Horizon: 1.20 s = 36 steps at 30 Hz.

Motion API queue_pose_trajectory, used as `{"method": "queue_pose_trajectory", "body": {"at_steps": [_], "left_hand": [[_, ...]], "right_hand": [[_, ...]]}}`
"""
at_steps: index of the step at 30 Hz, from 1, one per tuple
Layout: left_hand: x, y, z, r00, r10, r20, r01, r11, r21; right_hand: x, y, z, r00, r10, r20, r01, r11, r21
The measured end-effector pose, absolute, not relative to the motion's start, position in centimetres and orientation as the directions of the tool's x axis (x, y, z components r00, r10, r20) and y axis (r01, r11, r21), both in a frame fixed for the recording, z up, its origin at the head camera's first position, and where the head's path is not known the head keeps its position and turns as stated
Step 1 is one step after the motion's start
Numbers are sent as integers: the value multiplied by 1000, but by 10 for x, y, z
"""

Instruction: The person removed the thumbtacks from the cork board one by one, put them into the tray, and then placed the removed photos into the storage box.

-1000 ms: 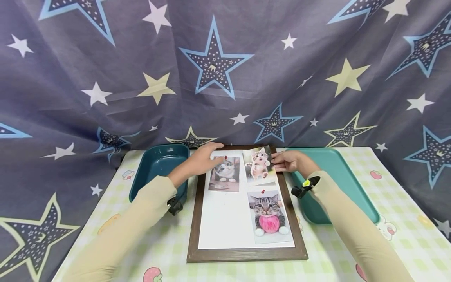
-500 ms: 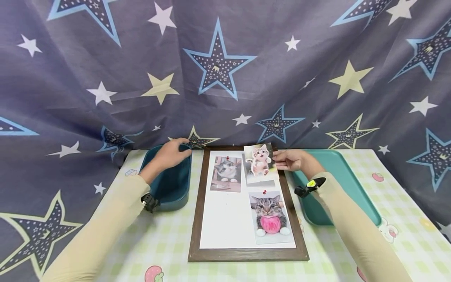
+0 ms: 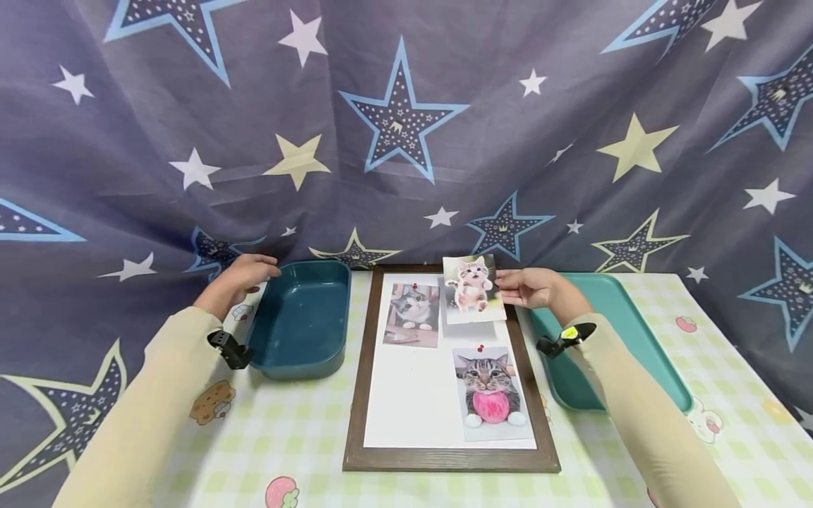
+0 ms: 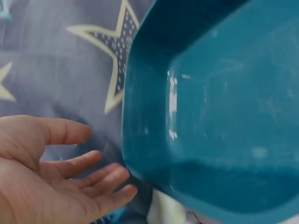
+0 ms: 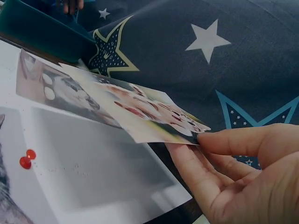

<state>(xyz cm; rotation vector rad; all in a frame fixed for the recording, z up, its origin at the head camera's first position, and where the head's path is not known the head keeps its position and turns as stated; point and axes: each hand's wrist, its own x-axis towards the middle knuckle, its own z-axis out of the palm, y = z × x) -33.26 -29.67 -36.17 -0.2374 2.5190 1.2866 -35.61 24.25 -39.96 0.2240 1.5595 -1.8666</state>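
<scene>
Between thumb and fingers my right hand (image 3: 536,288) pinches the right edge of a kitten photo (image 3: 471,291). In the right wrist view that photo (image 5: 145,109) is tilted and lifted off the white board (image 3: 406,395), its shadow below. A grey-cat photo (image 3: 411,317) lies at the board's upper left with a red pushpin (image 3: 415,286) at its top. Lower right on the board is a tabby photo (image 3: 492,395), also with a red pushpin (image 3: 480,348). My left hand (image 4: 60,175), fingers loosely extended and holding nothing, is beside the blue bin (image 4: 140,116); contact is unclear.
A brown wooden frame (image 3: 451,460) borders the board. The teal tray (image 3: 625,339) lies to its right, partly under my right forearm. Behind the checked tablecloth (image 3: 305,430) hangs a star-patterned curtain (image 3: 406,212).
My left hand has moved left from the grey-cat photo, across the bin to its far-left corner. The kitten photo has risen slightly in my right hand, its shadow now showing below.
</scene>
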Motion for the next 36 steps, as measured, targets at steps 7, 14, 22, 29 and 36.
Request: {"method": "queue_pose_trajectory", "body": {"at_steps": [7,14,22,29,36], "left_hand": [[-329,-316,-367,-914,-48,-402,-374,485,791],[-329,-328,-373,-884,-60,-463,-426,507,749],[-331,-334,-381,-875,-2,-485,-409,539,737],[-335,-320,-382,-873,0,-487,-410,539,736],[-341,-313,-383,-871,-3,-491,-410,556,724]], "right_hand": [[-353,239,-396,-747,-406,-526,609,-100,-787],[-351,237,-393,-742,-427,-517,611,-115,-783],[-350,232,-388,-740,-440,-508,614,-136,-778],[-348,230,-385,-746,-430,-508,604,-116,-788],[-346,228,-383,-743,-441,-504,610,-137,-780]]}}
